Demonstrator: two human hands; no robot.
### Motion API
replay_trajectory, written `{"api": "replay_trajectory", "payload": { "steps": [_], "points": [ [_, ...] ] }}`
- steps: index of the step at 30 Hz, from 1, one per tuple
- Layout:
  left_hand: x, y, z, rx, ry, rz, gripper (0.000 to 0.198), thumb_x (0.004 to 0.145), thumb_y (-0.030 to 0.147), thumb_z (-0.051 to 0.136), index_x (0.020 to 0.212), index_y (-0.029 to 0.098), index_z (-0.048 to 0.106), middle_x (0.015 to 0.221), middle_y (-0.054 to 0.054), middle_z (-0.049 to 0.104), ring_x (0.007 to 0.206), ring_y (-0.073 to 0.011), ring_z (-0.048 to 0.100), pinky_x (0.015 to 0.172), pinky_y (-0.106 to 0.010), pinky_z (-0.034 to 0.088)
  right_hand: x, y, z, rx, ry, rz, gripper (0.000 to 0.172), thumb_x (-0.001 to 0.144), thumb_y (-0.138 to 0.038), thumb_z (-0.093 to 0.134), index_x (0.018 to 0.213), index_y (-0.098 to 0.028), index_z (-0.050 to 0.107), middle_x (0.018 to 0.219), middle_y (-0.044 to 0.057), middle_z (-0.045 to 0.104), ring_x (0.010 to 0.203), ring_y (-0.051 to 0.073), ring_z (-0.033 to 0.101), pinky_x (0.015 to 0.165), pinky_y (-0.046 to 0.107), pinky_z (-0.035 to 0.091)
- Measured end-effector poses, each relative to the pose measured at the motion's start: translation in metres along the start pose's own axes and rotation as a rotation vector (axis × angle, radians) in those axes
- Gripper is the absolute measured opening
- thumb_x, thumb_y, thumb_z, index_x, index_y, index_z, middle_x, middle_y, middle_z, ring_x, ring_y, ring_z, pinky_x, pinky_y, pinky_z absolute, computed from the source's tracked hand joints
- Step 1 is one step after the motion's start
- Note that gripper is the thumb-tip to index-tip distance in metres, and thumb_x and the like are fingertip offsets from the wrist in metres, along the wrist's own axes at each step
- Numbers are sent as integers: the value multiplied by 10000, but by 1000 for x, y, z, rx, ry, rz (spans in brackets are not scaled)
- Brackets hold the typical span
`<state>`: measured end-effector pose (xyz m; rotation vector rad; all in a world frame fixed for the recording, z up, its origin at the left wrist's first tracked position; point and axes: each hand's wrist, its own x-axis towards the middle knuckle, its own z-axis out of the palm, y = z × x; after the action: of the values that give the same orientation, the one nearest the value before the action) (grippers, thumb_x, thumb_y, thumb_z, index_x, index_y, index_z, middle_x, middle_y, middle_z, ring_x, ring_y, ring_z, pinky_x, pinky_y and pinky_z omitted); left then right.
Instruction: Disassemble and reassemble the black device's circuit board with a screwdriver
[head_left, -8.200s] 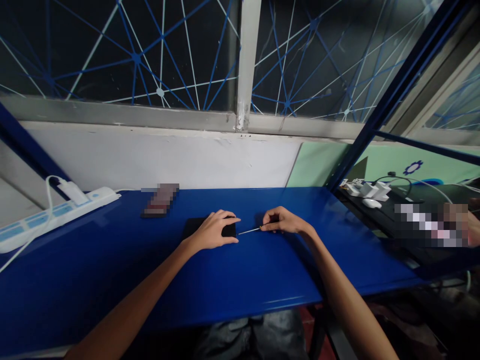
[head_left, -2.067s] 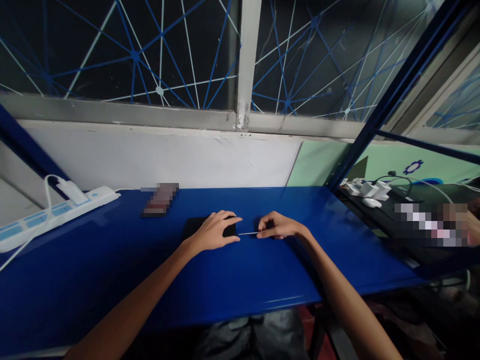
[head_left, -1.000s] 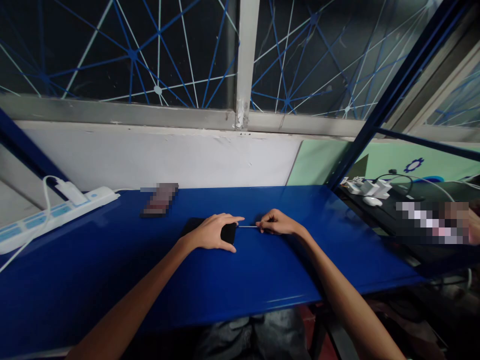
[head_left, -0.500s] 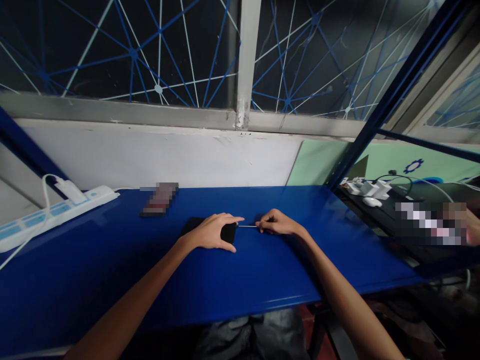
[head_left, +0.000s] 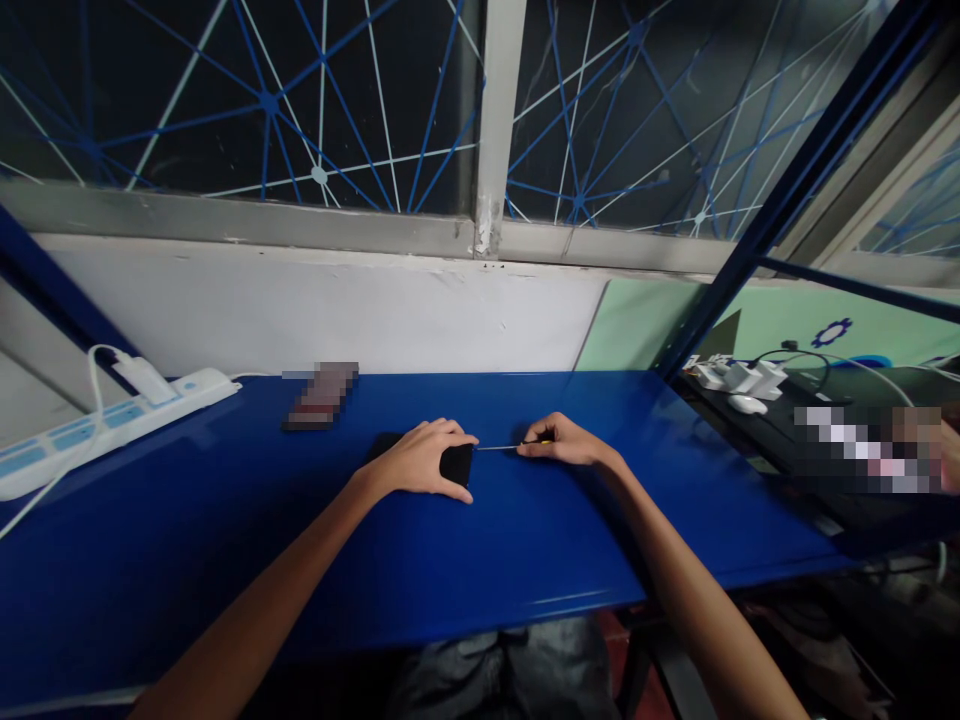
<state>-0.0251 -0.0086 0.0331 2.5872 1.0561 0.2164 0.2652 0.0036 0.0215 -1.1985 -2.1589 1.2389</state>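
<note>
A flat black device (head_left: 455, 464) lies on the blue table (head_left: 465, 560) near the middle. My left hand (head_left: 424, 459) covers it, fingers wrapped over its top and thumb at its right end. My right hand (head_left: 564, 442) is closed in a pinch on a thin screwdriver (head_left: 501, 447) with a metal shaft and a yellow and black handle. The shaft lies level and its tip meets the right end of the black device.
A white power strip (head_left: 105, 415) with a plugged-in charger lies at the far left. A blurred dark phone-sized item (head_left: 321, 396) sits by the wall. On the neighbouring desk to the right are white adapters (head_left: 739, 378), cables and a person's hand (head_left: 946, 455).
The screwdriver stays against the device's right end. My right hand has shifted slightly to the right along the handle, and my left forefinger has pulled back from the tip.
</note>
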Motion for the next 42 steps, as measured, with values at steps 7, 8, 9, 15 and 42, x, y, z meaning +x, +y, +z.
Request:
{"api": "replay_trajectory", "payload": {
  "steps": [7, 8, 9, 15, 42],
  "points": [
    [2, -1, 7, -23, 94, 5, 843, 601, 734, 720, 1283, 254, 594, 1159, -91, 578, 1058, -302, 544, 901, -394, 411, 4, -2, 10, -83, 43, 110, 652, 871, -680, 420, 612, -124, 641, 443, -26, 422, 415, 76, 330, 451, 241, 250],
    [2, -1, 8, -25, 110, 1, 831, 591, 728, 731, 1263, 254, 611, 1140, -87, 580, 1046, -298, 551, 900, -391, 417, 5, -1, 12, -126, 40, 95, 664, 878, -675, 413, 574, -126, 631, 427, -25, 412, 409, 77, 331, 453, 243, 251],
    [2, -1, 8, -29, 108, 3, 829, 577, 726, 741, 1247, 252, 624, 1112, -81, 584, 1022, -293, 560, 885, -385, 428, 6, -1, 12, -154, 34, 76, 666, 886, -665, 410, 548, -129, 617, 424, -20, 420, 410, 77, 342, 460, 242, 260],
    [2, -4, 11, -29, 127, -5, 876, 551, 738, 747, 1248, 221, 629, 1043, -75, 575, 977, -290, 562, 841, -391, 452, 9, 6, 14, -139, 28, 28, 619, 864, -666, 459, 577, -135, 598, 497, -3, 508, 447, 84, 385, 474, 233, 292],
    [2, -5, 8, -26, 120, -7, 892, 592, 763, 703, 1301, 234, 585, 1050, -80, 573, 967, -286, 557, 835, -411, 453, 8, 9, 11, -393, 221, -79, 384, 739, -550, 702, 703, -171, 650, 744, 29, 630, 615, 125, 501, 571, 244, 303]
  ]
}}
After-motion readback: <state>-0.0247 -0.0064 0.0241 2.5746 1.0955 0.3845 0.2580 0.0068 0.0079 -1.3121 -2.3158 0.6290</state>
